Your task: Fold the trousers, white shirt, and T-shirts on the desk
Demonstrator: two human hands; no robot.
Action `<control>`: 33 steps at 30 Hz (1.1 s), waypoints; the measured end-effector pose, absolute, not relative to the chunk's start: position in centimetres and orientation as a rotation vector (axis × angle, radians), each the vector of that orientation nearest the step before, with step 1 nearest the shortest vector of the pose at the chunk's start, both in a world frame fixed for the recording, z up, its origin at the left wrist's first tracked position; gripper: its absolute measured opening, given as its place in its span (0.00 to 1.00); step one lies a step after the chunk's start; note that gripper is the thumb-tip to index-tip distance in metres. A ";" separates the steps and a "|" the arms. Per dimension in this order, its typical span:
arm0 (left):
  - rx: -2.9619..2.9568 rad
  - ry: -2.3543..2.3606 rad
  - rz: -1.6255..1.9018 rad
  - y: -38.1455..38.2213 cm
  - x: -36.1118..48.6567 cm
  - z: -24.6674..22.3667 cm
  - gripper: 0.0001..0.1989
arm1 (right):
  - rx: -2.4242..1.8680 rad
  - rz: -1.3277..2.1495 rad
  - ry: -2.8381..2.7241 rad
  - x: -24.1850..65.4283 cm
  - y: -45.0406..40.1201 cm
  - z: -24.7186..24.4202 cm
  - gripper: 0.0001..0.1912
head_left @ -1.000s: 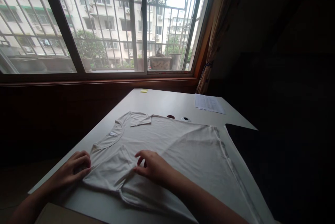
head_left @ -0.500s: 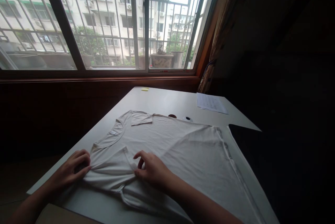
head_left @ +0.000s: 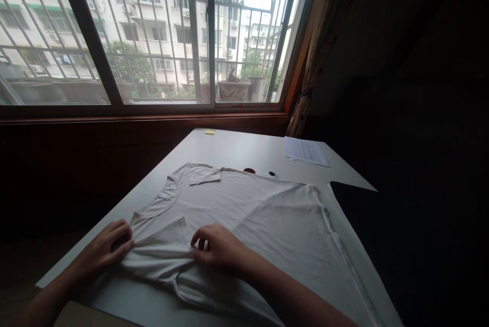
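A white T-shirt (head_left: 244, 210) lies spread on the white table (head_left: 237, 146), its neckline toward the left and its hem toward the right. The far sleeve (head_left: 205, 173) is folded in over the body, and the near sleeve (head_left: 173, 233) is folded in too, with creases across it. My left hand (head_left: 109, 245) has its fingers closed on the fabric at the near shoulder, below the collar. On the near sleeve's edge, my right hand (head_left: 216, 245) pinches cloth between curled fingers and thumb; its fingertips are partly hidden.
Sheets of paper (head_left: 306, 152) and a yellow sticky note (head_left: 210, 132) lie toward the table's far end. A tape roll (head_left: 271, 174) and a round brown object (head_left: 249, 170) sit just past the shirt. A barred window (head_left: 164, 36) is beyond.
My right hand has shifted slightly left, and its index finger has curled down toward the cloth. My left hand stays at the shoulder. The view has tilted a little.
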State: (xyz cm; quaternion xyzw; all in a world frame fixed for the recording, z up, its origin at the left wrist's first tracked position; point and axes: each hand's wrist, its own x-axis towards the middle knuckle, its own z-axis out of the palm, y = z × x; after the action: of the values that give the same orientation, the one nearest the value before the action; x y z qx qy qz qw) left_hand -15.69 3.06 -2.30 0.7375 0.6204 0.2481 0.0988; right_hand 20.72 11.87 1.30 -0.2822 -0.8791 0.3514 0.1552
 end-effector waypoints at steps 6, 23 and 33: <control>2.229 1.833 0.668 3.2 -15.5 -1.9 0.17 | -0.908 0.717 -2.467 19.2 12.8 0.9 0.13; 2.236 1.860 0.778 3.3 -15.8 -2.7 0.16 | -0.636 0.434 -2.749 17.1 13.8 -1.9 0.30; 2.486 1.819 0.867 3.1 -15.0 -1.7 0.10 | -0.825 0.715 -2.498 20.9 11.8 1.0 0.17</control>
State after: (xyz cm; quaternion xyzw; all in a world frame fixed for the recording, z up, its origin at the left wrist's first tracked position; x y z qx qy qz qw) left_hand -14.95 3.12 -1.72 0.7766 0.5681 0.2709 -0.0293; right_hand 20.91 11.84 0.97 -0.2960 -0.8966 0.2567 0.2062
